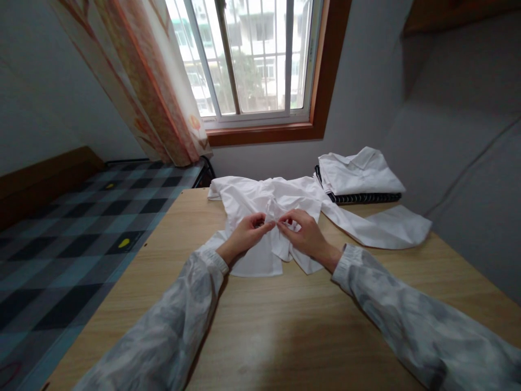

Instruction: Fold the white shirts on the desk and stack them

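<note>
A white shirt lies spread on the wooden table, one sleeve stretched out to the right and its collar part toward the window. My left hand pinches the shirt's front edge near the middle, thumb against fingers. Close beside it, my right hand pinches the other side of the front, its fingertips almost touching the left thumb. The small piece of cloth between the fingertips is slightly raised; whether a button is there is too small to tell.
Folded clothes, white on top of dark striped, are stacked at the table's back right. The wooden table reaches toward the window. A checked bed stands at left, below a curtain.
</note>
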`<control>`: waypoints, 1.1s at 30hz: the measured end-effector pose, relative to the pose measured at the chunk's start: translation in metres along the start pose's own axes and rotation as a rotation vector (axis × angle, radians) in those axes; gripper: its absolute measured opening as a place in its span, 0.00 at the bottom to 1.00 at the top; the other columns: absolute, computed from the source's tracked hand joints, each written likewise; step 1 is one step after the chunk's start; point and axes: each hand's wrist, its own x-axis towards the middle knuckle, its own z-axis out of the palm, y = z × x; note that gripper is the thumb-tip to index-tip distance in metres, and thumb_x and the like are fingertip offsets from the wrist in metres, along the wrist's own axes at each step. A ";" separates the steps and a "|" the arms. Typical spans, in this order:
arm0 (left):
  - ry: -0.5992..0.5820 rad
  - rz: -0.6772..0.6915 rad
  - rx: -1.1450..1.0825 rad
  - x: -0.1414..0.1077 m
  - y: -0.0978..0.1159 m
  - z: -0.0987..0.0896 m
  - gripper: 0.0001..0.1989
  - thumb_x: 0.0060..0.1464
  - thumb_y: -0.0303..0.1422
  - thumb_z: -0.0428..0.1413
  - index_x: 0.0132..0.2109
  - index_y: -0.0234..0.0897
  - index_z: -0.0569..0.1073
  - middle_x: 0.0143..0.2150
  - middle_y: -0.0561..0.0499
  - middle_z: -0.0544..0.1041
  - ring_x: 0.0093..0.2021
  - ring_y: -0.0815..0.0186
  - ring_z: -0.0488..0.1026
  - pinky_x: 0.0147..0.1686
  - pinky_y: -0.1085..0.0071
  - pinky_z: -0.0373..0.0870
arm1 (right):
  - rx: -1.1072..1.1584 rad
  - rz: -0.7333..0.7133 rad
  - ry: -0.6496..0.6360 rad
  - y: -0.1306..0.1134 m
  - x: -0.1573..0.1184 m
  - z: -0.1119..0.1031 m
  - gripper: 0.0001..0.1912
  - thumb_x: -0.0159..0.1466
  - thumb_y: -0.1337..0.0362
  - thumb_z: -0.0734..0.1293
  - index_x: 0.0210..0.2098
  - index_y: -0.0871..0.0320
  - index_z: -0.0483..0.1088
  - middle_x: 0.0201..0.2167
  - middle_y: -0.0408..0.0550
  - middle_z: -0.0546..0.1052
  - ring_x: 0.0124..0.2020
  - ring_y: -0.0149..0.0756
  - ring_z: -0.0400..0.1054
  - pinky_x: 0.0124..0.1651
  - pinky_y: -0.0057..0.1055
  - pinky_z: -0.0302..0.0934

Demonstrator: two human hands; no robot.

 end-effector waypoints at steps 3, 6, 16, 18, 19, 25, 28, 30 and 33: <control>-0.024 0.016 0.055 -0.001 0.002 -0.001 0.27 0.58 0.58 0.67 0.39 0.36 0.81 0.35 0.51 0.79 0.36 0.64 0.72 0.36 0.71 0.68 | 0.046 0.006 -0.019 0.000 0.001 0.000 0.08 0.74 0.56 0.72 0.41 0.52 0.79 0.38 0.48 0.81 0.43 0.45 0.74 0.53 0.43 0.68; -0.024 0.017 0.073 -0.001 0.001 -0.001 0.27 0.59 0.59 0.66 0.35 0.36 0.79 0.32 0.53 0.75 0.34 0.66 0.69 0.34 0.72 0.64 | 0.110 -0.024 -0.035 0.000 0.001 0.000 0.09 0.76 0.57 0.69 0.42 0.52 0.80 0.42 0.50 0.82 0.47 0.45 0.76 0.54 0.43 0.68; -0.023 0.033 0.023 0.000 0.002 -0.001 0.27 0.60 0.58 0.64 0.32 0.37 0.73 0.29 0.56 0.67 0.31 0.69 0.61 0.32 0.72 0.60 | 0.143 -0.010 -0.052 0.003 0.001 0.003 0.04 0.74 0.60 0.71 0.44 0.52 0.78 0.41 0.48 0.82 0.45 0.43 0.76 0.52 0.40 0.70; -0.032 0.045 0.037 -0.001 0.000 -0.002 0.26 0.62 0.56 0.64 0.34 0.36 0.75 0.30 0.55 0.69 0.32 0.68 0.63 0.34 0.71 0.61 | 0.116 0.010 -0.039 0.004 0.001 0.004 0.04 0.73 0.60 0.73 0.43 0.53 0.76 0.41 0.48 0.81 0.44 0.42 0.76 0.52 0.39 0.69; -0.040 0.054 0.051 -0.001 -0.001 -0.002 0.25 0.63 0.56 0.64 0.35 0.36 0.76 0.31 0.55 0.71 0.33 0.68 0.65 0.35 0.71 0.62 | 0.096 0.025 -0.030 0.004 0.001 0.004 0.05 0.72 0.60 0.73 0.42 0.53 0.76 0.40 0.48 0.81 0.44 0.42 0.75 0.51 0.39 0.69; -0.049 0.082 0.119 -0.002 -0.004 -0.004 0.26 0.66 0.56 0.61 0.36 0.35 0.78 0.31 0.54 0.72 0.34 0.66 0.67 0.35 0.71 0.62 | -0.030 0.043 -0.033 0.009 0.002 0.005 0.08 0.70 0.59 0.76 0.38 0.54 0.76 0.37 0.47 0.82 0.41 0.43 0.75 0.49 0.39 0.65; -0.029 0.076 0.159 -0.002 -0.002 -0.002 0.26 0.64 0.55 0.63 0.36 0.34 0.79 0.30 0.55 0.71 0.32 0.68 0.65 0.33 0.71 0.59 | -0.068 0.012 -0.059 0.010 0.002 0.005 0.06 0.69 0.64 0.76 0.36 0.54 0.77 0.36 0.46 0.83 0.41 0.43 0.75 0.48 0.39 0.64; -0.018 0.085 0.179 -0.003 -0.001 0.000 0.24 0.65 0.54 0.63 0.36 0.34 0.80 0.30 0.55 0.71 0.32 0.68 0.65 0.33 0.71 0.59 | -0.101 -0.005 -0.069 0.009 0.002 0.004 0.06 0.70 0.65 0.76 0.36 0.54 0.78 0.36 0.47 0.83 0.41 0.44 0.76 0.49 0.39 0.64; -0.031 0.098 0.181 -0.003 -0.002 0.001 0.23 0.66 0.51 0.61 0.35 0.34 0.79 0.30 0.55 0.71 0.32 0.67 0.65 0.33 0.70 0.60 | -0.174 -0.045 -0.090 0.006 0.001 0.005 0.07 0.71 0.64 0.75 0.35 0.53 0.79 0.37 0.48 0.84 0.42 0.45 0.76 0.51 0.41 0.63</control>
